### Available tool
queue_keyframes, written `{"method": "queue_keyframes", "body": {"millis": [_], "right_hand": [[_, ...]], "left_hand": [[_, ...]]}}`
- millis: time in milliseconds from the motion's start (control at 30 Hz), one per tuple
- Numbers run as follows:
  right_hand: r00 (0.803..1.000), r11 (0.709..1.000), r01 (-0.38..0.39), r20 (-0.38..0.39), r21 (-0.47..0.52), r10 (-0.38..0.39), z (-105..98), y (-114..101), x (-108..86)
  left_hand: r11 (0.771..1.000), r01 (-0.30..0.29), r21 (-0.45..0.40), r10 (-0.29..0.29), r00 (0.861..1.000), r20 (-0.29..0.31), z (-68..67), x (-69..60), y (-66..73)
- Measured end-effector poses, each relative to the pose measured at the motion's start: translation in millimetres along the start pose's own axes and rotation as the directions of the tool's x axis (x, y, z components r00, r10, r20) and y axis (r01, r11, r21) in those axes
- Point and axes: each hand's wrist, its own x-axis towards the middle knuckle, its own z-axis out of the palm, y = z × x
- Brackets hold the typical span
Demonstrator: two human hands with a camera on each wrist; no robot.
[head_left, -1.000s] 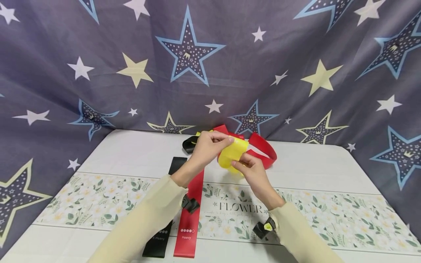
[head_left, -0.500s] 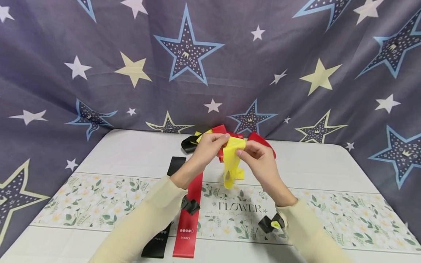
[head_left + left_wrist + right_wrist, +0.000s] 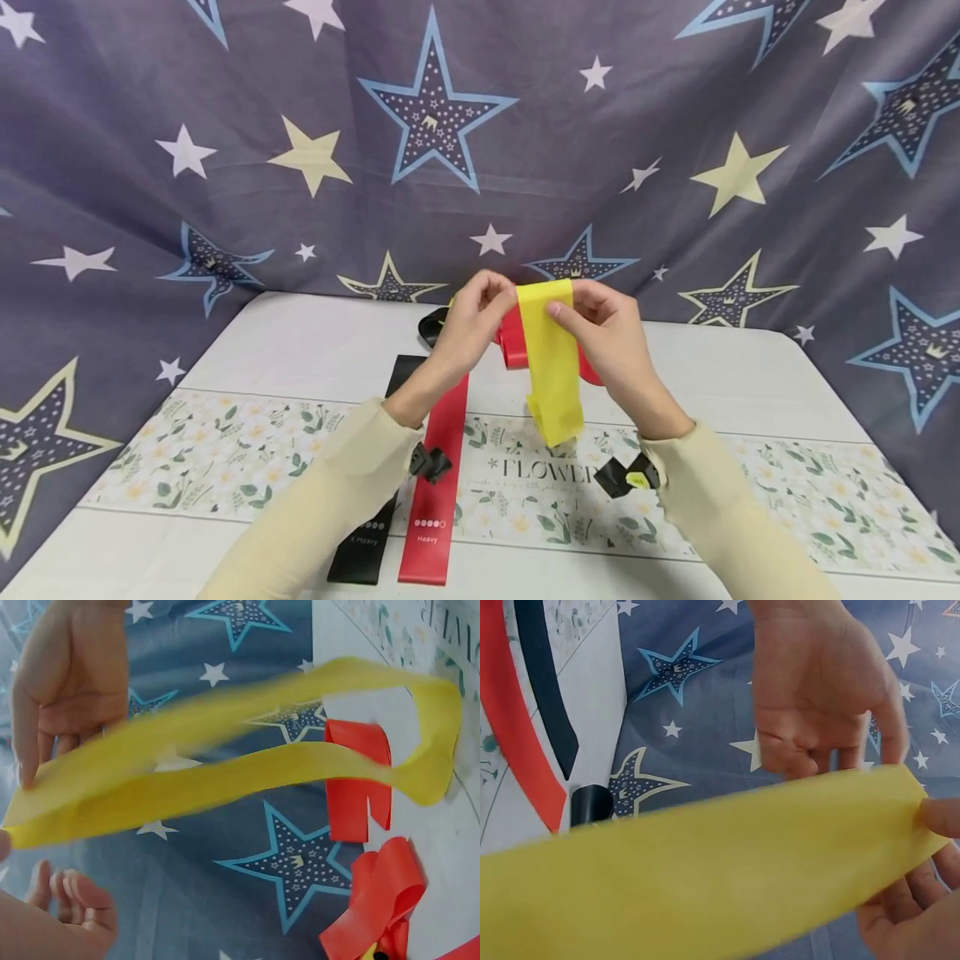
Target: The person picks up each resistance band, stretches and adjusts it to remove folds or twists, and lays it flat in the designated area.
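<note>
My sleeved forearms extend forward and angle inward, my left hand and right hand near each other but apart. Both pinch; my right thumb lies in front of bent fingers.

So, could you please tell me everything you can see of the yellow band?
The yellow band is a long, flat, thin loop, rubbery-looking, with no print on the faces that show. It hangs down over the table, slightly twisted at its lower end. The right hand pinches its top by one side; the left hand seems to pinch the opposite top corner.
</note>
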Motion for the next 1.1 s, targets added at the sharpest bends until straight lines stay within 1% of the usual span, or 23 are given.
{"method": "queue_keyframes", "body": {"millis": [67,133,200,267,300,400,500,633,733,900,1000,1100], "right_hand": [[1.0,1.0,0.002,0.008,-0.003,-0.002,-1,-3,0.6],[1.0,1.0,0.004,0.015,-0.006,-0.004,-2,-5,1.3],[1.0,1.0,0.006,0.023,-0.013,-0.006,-3,-7,1.7],[1.0,1.0,0.011,0.029,-0.022,-0.01,-4,-9,2.1],[0.999,1.0,0.012,0.032,-0.026,-0.011,-5,-9,2.2],[1.0,0.999,0.001,0.031,-0.033,0.0,-6,-11,2.1],[0.999,0.999,-0.014,0.037,-0.033,0.015,-6,-12,1.0],[0.998,0.998,-0.034,0.052,-0.047,0.036,-6,-11,-0.2],[0.996,0.994,-0.061,0.067,-0.085,0.067,-7,-10,-1.2],[0.989,0.983,-0.104,0.086,-0.154,0.118,-9,-4,-6.0],[0.987,0.978,-0.135,0.067,-0.161,0.147,-11,5,-10.9],[0.982,0.972,-0.181,0.035,-0.147,0.188,-14,16,-16.7]], "left_hand": [[0.997,-0.077,-0.006,0.077,0.997,-0.012,1.5,0.0,2.5],[0.99,-0.137,-0.018,0.137,0.991,0.008,2.6,0.2,5.8],[0.987,-0.163,-0.015,0.163,0.986,0.034,3.7,0.9,9.4],[0.982,-0.185,0.021,0.184,0.982,0.049,5.1,2.6,12.7],[0.979,-0.197,0.047,0.194,0.98,0.051,5.7,3.4,14.1],[0.967,-0.219,0.131,0.218,0.976,0.022,7.3,5.6,15.2],[0.959,-0.233,0.16,0.236,0.972,0.004,8.0,5.4,13.8],[0.948,-0.255,0.188,0.258,0.966,0.008,8.3,4.6,10.7],[0.94,-0.263,0.218,0.271,0.963,-0.008,8.0,5.9,8.4],[0.939,-0.234,0.253,0.254,0.966,-0.046,6.6,8.3,4.6],[0.941,-0.212,0.262,0.234,0.971,-0.056,6.0,7.8,3.4],[0.942,-0.196,0.273,0.22,0.974,-0.061,5.4,8.0,3.2]]}}
